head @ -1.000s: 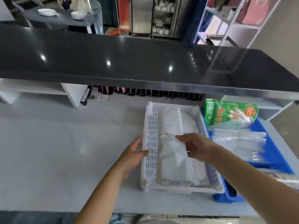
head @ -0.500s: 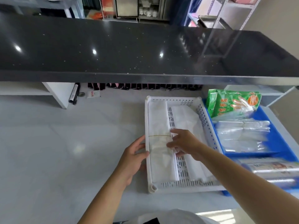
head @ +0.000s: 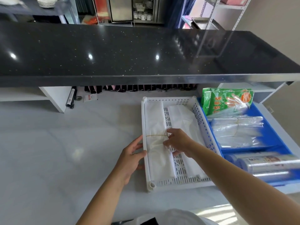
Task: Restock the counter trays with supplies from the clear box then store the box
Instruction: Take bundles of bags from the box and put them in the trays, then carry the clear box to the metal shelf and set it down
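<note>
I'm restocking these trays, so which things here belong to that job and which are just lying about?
Job: white tray, banded white bags, blue tray, clear bags, glove packets, left hand, right hand.
Lying about: marker, label, plates.

White tray (head: 201,118): perforated walls and slotted base. Bag bundles (head: 159,143) inside: white, the left one banded by a yellowish rubber band (head: 156,135). Adjacent tray (head: 272,132): blue. Glove packet (head: 227,101): green, with orange and white print. Tabletop (head: 56,151): pale grey. Upper counter (head: 113,51): black, speckled, glossy.
</note>
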Demonstrator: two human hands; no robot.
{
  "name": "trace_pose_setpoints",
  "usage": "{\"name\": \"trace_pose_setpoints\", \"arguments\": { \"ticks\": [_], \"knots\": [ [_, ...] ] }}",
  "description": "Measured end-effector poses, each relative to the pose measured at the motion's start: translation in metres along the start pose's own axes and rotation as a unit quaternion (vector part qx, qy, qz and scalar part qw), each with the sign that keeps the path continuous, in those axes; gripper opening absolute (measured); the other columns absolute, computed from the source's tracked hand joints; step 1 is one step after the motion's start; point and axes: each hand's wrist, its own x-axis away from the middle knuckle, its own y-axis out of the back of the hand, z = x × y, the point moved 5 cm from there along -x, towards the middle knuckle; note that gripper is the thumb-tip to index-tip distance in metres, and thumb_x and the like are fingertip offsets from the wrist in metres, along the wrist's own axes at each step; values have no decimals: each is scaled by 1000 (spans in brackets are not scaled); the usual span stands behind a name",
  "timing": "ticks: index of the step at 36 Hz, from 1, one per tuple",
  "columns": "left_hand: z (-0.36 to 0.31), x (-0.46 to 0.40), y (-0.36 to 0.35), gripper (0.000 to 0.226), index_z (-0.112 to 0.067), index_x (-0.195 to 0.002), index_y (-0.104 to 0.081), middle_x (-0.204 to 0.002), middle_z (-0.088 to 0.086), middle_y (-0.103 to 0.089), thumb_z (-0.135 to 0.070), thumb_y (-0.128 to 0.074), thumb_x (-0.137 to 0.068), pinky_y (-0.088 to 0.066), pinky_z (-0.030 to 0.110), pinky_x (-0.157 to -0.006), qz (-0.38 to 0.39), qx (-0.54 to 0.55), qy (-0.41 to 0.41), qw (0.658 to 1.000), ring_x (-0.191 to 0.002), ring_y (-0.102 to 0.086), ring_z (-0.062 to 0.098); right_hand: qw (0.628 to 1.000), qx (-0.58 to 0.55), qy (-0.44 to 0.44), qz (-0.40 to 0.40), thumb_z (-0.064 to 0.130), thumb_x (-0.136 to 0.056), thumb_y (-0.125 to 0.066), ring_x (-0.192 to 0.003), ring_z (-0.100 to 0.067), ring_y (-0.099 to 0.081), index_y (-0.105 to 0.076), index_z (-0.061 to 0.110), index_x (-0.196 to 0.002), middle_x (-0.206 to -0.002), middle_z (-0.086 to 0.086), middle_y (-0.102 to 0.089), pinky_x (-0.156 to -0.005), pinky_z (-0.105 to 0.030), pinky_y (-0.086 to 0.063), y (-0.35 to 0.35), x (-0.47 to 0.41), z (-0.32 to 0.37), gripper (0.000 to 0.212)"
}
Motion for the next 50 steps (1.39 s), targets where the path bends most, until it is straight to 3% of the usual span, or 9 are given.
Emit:
{"name": "trace_pose_setpoints", "arguments": {
  "ticks": [8,12,17,23,27,32,37,41,50],
  "knots": [
    [-1,4,-2,54,-55,-115,-60,-119,-5,-70,-5,-59,-94,-58,31,-58,-8,-10,-10,1000,-96,-70,3,999,26,22,-37,9,-84,-71,-81,-31,-70,-47,22,-142,-120,-15,-61,-64,-42,-63,0,7,1,64],
    [0,9,-5,52,-57,-107,-59,-122,-4,-68,-6,-57,-95,-60,31,-68,-42,-38,-20,998,-103,-68,11,991,70,83,-80,21,-83,-74,-75,-19,-67,-45,23,-143,-131,-10,-59,-64,-37,-63,6,20,2,66],
    [-7,21,-13,56,-42,-145,-40,-151,-6,-45,-25,-58,-95,-42,36,-107,-87,-232,-62,967,-133,-48,17,972,135,166,-99,41,-83,-72,-118,-23,-59,-42,25,-145,-145,-4,-53,-92,-34,-50,20,55,-1,70],
    [-16,62,-40,70,-41,-151,-27,-158,-14,-29,-40,-62,-91,-29,23,-106,-100,-343,-134,924,-142,-31,10,932,231,257,-105,50,-89,-62,-137,-22,-44,-39,27,-148,-154,0,-42,-112,-41,-37,48,113,-18,67],
    [-3,96,-64,73,-34,-153,-27,-161,-6,-24,-42,-64,-90,-27,40,-119,-123,-378,-164,903,-148,-23,12,909,268,293,-130,55,-91,-55,-147,-23,-27,-38,30,-149,-160,-1,-32,-119,-47,-25,59,154,-50,65],
    [44,155,-94,74,-38,-153,-27,-163,-6,-17,-41,-65,-89,-23,38,-120,-187,-352,-185,898,-149,-14,8,892,283,318,-151,61,-91,-46,-152,-21,-5,-35,37,-149,-163,4,-21,-122,-51,-5,46,200,-118,64],
    [110,212,-111,78,-52,-151,-15,-165,-15,0,-46,-63,-90,-17,47,-122,-211,-345,-107,908,-151,3,5,911,261,299,-107,63,-91,-46,-152,-21,3,-28,37,-152,-165,2,-13,-122,-50,-5,24,225,-180,68],
    [158,271,-121,78,-63,-144,-11,-164,-16,-3,-49,-65,-88,-15,41,-123,-247,-345,-50,904,-150,-1,4,916,250,311,-46,62,-91,-46,-152,-21,-2,-32,36,-150,-164,2,-16,-122,-46,-5,0,239,-212,66],
    [222,386,-99,79,-37,-153,-24,-163,-8,-16,-40,-68,-88,-18,42,-122,-333,-295,51,894,-150,-12,9,892,261,349,117,61,-91,-47,-152,-22,-7,-33,37,-150,-164,2,-17,-120,-43,-8,-79,295,-235,65]
  ]
}}
